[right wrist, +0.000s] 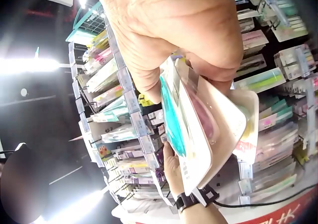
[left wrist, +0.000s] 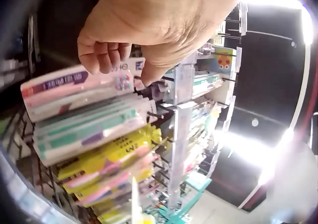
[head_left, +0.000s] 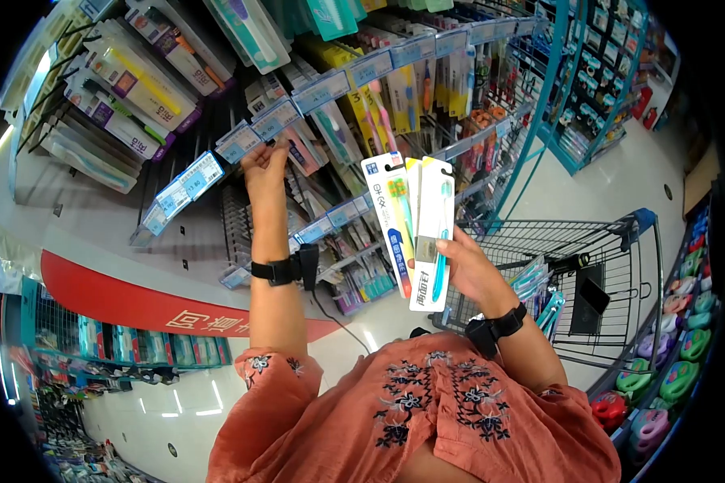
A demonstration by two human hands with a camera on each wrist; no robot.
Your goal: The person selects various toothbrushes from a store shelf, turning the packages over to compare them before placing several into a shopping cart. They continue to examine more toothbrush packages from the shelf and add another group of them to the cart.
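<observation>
My left hand (head_left: 264,165) is up at the rack, beside the price labels. Its curled fingers and thumb pinch the hanger end of a pink toothbrush pack (left wrist: 74,87), which lies in line with its peg. My right hand (head_left: 469,262) grips several toothbrush packs in front of my body. Foremost is a white pack with a teal toothbrush (head_left: 441,241). Behind it, fanned to the left, is a pack with a yellow-green toothbrush (head_left: 396,217). In the right wrist view the thumb and fingers clasp the packs' edges, and a pinkish brush (right wrist: 201,115) shows among them.
Pegs of hanging toothbrush packs (head_left: 141,76) fill the rack, with price label strips (head_left: 181,193) along its front. A wire shopping cart (head_left: 532,241) stands at the right, with packs and a dark flat object inside. A thin cable (head_left: 334,314) hangs near my left wrist.
</observation>
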